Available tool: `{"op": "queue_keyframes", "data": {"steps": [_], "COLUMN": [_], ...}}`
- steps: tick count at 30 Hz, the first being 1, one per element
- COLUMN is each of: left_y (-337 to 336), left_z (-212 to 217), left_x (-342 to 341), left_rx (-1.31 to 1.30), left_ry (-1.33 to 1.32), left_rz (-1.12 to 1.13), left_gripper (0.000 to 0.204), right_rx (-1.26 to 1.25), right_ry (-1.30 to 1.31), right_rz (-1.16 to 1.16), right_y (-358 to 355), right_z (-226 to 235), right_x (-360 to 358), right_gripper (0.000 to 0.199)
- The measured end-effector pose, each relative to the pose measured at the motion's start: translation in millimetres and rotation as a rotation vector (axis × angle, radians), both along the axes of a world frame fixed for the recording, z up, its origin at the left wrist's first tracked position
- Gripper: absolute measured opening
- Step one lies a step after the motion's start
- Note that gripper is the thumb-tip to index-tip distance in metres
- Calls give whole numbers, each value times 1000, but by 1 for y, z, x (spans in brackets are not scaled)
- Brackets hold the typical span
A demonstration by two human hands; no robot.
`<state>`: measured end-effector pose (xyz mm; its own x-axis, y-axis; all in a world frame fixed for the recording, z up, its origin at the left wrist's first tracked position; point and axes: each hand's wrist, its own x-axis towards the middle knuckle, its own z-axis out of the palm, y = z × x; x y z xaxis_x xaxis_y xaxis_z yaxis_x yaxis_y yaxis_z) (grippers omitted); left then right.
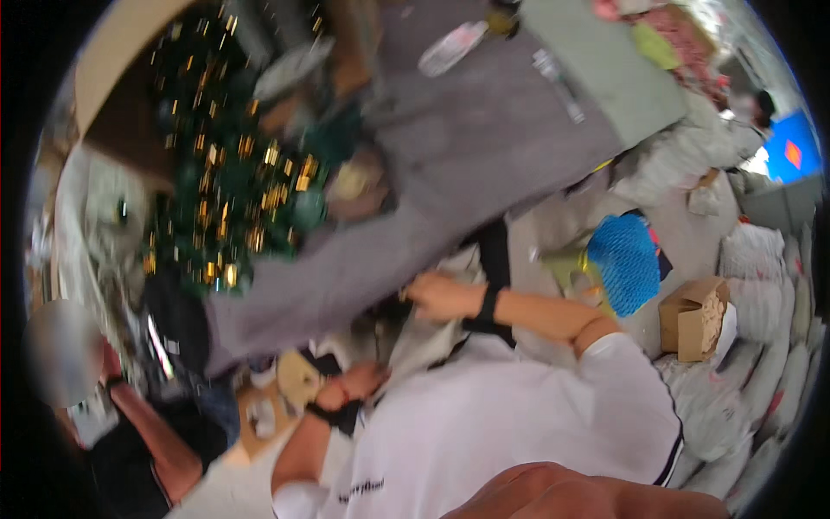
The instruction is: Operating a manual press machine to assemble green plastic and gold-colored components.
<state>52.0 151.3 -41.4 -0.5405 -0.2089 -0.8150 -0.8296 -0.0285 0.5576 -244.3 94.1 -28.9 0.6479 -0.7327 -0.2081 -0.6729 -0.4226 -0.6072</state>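
My right hand [443,297], with a black band on the wrist, is at the near edge of the table, over my lap. Its fingers are curled around something small and dark that I cannot make out. Lower and to the left, my left hand [359,382] is close to my body, with a dark band on its wrist; its fingertips are blurred and hidden. Beyond my hands, a grey-purple cloth [484,130] covers the table. A heap of dark green things with shiny gold pieces [229,186] lies on its left part.
A clear plastic package [454,48] lies at the back. On the right stand a blue mesh-covered seat [622,264], an open cardboard box [694,322] and stacked white sacks [752,294]. Another person's arm [156,432] is at the lower left, near a small cardboard box [259,419].
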Motion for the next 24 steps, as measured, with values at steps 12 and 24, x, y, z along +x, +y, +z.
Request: {"op": "queue_keyframes", "data": {"steps": [12, 24], "left_y": [-11, 1], "left_z": [-33, -102], "left_x": [12, 75], "left_rx": [-917, -697], "left_ry": [-500, -69], "left_rz": [312, 1442], "left_gripper": [90, 35], "right_rx": [225, 110], "right_ry": [257, 239], "right_rz": [88, -29], "right_y": [17, 50], "right_z": [-39, -48], "right_x": [-26, -42], "right_gripper": [67, 49]}}
